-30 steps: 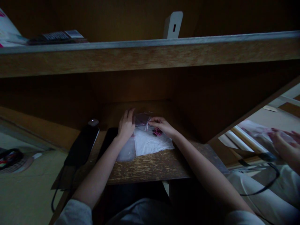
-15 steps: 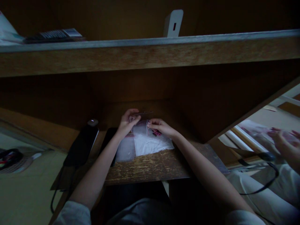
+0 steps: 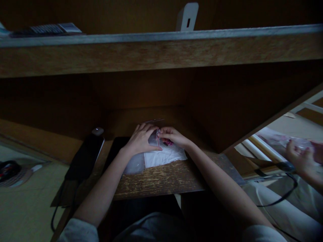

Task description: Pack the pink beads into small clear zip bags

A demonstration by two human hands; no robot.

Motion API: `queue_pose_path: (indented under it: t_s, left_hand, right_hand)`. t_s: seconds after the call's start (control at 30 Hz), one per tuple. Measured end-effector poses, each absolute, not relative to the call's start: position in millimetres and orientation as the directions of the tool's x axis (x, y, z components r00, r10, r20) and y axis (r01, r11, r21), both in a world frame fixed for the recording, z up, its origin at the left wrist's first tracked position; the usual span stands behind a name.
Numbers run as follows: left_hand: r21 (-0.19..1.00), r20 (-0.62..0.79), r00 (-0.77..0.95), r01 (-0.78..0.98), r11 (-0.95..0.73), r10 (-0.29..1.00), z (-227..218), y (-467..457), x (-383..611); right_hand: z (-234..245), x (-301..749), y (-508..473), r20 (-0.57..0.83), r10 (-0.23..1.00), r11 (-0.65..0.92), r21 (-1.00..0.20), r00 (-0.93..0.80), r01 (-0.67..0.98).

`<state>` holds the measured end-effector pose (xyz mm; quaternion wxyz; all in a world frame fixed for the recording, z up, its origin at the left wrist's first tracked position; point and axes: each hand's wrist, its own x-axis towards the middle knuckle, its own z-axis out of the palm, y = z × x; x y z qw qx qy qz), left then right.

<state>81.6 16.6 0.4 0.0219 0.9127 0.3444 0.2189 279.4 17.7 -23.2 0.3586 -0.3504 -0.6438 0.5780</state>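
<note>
Left hand (image 3: pixel 140 140) dropped onto clear plastic bag (image 3: pixel 153 138), grip open; right hand (image 3: pixel 173 136) grip pinches bag edge.

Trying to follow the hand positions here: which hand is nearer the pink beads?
The right hand is nearer, with its fingers just above the pink beads. The left hand is further off to the beads' left, on the other side of the clear plastic bag.

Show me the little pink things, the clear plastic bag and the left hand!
little pink things (image 3: pixel 167 142), head view, middle of the small cluster
clear plastic bag (image 3: pixel 153 138), head view, bag surface between the hands
left hand (image 3: pixel 140 140), head view, back of the hand
</note>
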Motion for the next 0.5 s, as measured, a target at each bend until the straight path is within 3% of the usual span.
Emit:
queue_pose_path:
  t_s: [0.2, 0.5]
  left_hand:
    - [0.268, 0.421, 0.645, 0.584, -0.766, 0.638, -5.3, 15.4, 83.8]
    - [0.223, 0.464, 0.643, 0.581, -0.783, 0.609, -10.4, 19.5, 85.0]
  right_hand:
    - [-21.8, 280.5, 16.8, 0.058, 0.867, 0.081, -0.996, -0.494, 0.026]
    - [-23.6, 283.3, 18.8, 0.089, 0.874, 0.134, -0.989, -0.478, 0.06]
